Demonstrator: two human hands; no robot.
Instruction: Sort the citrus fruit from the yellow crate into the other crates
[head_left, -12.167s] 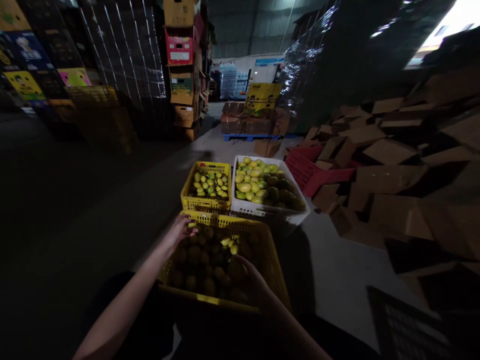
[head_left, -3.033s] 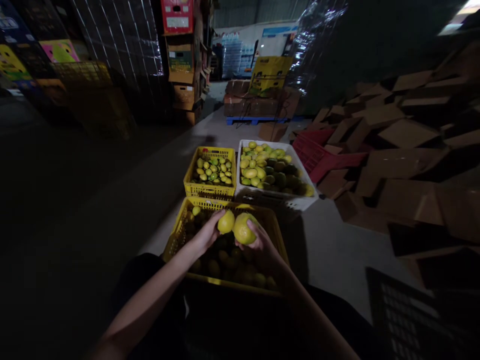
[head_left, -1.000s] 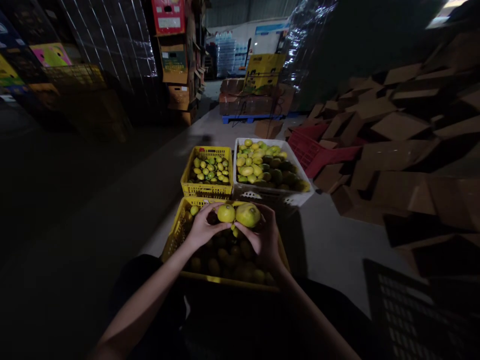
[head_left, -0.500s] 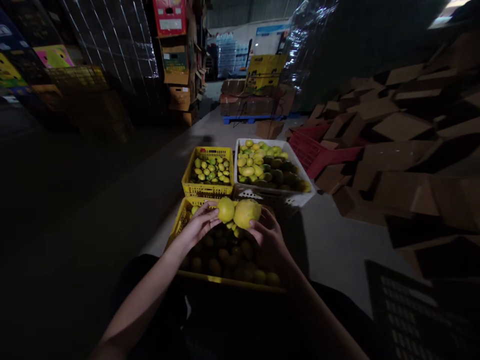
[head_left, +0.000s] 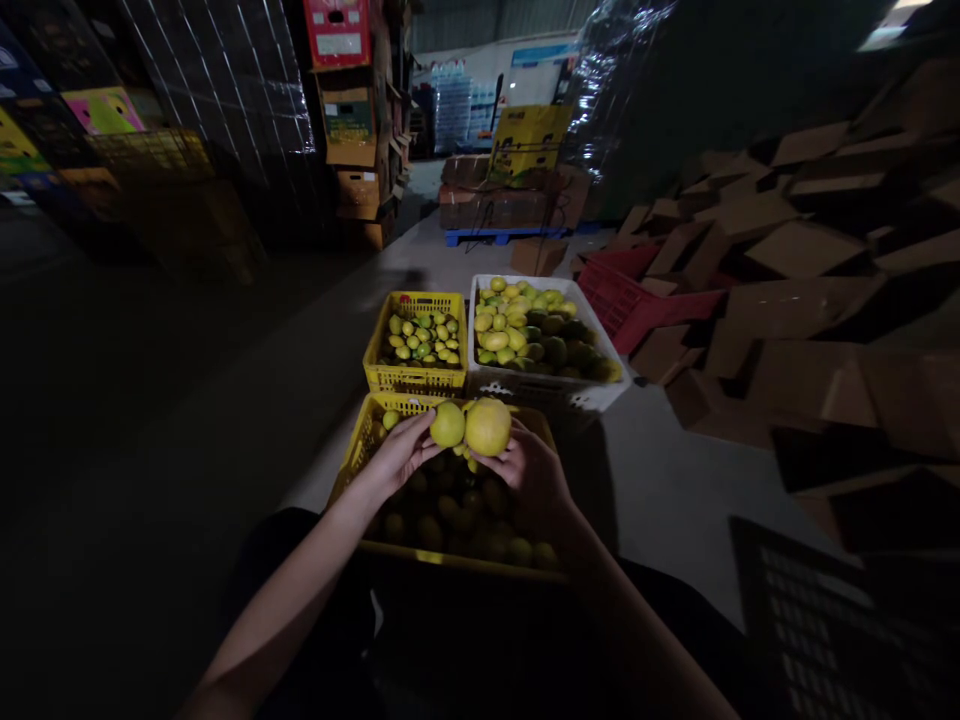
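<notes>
My left hand [head_left: 401, 455] is closed on a greenish-yellow lemon [head_left: 448, 425]. In my right hand [head_left: 529, 468] is a larger, yellower lemon [head_left: 488, 427], its fingers curled under and behind it. The two fruits are side by side, close together or touching, above the near yellow crate [head_left: 465, 560]. Many lemons [head_left: 430, 532] lie in that crate, most of them in shadow. Beyond it stand a smaller yellow crate [head_left: 416, 378] of small green and yellow lemons and a white crate [head_left: 525, 383] heaped with larger ones.
A red crate [head_left: 626, 300] lies tipped at the right against a pile of cardboard boxes [head_left: 795, 300]. Farther back, a blue pallet [head_left: 502, 237] bears cartons. Stacked boxes [head_left: 358, 190] rise at the back left. A crate's shadow falls on the floor at the lower right.
Both lemons have shifted slightly left. The one in my right hand has been turned, and the right fingers now reach farther underneath it. The crates stay in place.
</notes>
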